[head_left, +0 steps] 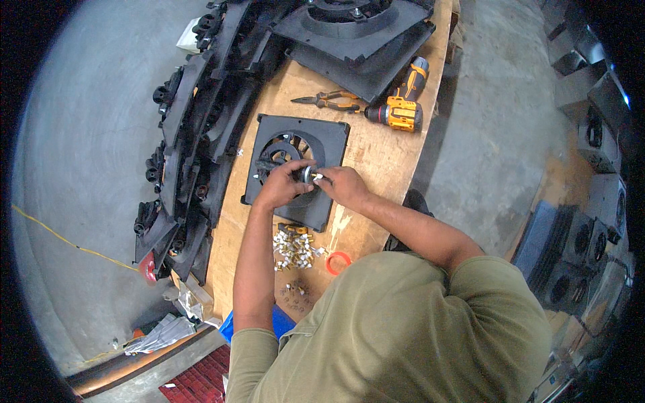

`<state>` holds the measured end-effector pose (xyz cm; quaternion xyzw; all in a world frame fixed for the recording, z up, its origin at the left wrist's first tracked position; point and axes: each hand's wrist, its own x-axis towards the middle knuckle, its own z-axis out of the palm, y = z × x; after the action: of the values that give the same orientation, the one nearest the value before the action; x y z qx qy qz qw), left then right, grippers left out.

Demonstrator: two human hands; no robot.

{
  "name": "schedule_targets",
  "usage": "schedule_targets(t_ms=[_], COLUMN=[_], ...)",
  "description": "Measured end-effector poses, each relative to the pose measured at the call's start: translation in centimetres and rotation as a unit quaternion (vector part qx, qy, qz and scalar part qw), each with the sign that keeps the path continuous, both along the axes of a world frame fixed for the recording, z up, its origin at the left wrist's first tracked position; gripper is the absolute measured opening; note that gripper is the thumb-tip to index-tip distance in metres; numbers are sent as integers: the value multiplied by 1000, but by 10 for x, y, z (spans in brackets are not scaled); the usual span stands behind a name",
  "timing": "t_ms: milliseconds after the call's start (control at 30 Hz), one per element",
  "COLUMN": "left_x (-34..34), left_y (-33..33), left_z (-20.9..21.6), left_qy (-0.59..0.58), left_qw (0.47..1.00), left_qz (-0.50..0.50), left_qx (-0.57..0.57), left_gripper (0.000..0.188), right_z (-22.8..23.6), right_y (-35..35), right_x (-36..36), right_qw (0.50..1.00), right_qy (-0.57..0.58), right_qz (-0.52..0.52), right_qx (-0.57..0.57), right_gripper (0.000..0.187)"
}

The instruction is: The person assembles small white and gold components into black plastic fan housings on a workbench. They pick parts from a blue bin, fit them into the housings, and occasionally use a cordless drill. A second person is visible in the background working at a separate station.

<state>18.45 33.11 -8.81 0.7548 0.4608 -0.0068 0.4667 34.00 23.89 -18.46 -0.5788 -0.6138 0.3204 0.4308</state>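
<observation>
A square black plastic fan housing [322,138] with a round grille lies flat on the wooden workbench [376,161]. Over its centre, my left hand [282,185] is closed around a small dark cylindrical part [304,174] with a metal end. My right hand [342,185] pinches the metal tip of that same part from the right. Both hands touch each other above the grille. What lies under my palms is hidden.
A pile of small white-and-brass connectors [294,247] and a red ring [338,262] lie near me. Orange-handled pliers [329,101] and a yellow cordless drill [403,107] lie beyond the housing. Stacked black housings [195,134] line the bench's left edge and far end [356,33].
</observation>
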Motion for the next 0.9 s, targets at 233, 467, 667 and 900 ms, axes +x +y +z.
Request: schedule_targets(t_ms=[233, 467, 667, 900], left_x=[-3, 1, 2, -1], left_y=[2, 0, 1, 3], left_z=[-5, 2, 2, -1], left_qy=[-6, -13, -6, -2], left_qw=[1000, 1000, 1000, 1000], left_qz=[-7, -14, -8, 1], left_qx=[7, 4, 2, -20], left_gripper=[61, 60, 60, 60], right_z=[-3, -3, 4, 9], right_y=[0, 1, 8, 13], right_x=[-3, -1, -3, -2], right_qw=[999, 999, 993, 923], right_qy=[21, -33, -80, 236], right_qz=[-11, 2, 20, 10], right_qx=[26, 26, -87, -305], right_gripper=[31, 32, 40, 51])
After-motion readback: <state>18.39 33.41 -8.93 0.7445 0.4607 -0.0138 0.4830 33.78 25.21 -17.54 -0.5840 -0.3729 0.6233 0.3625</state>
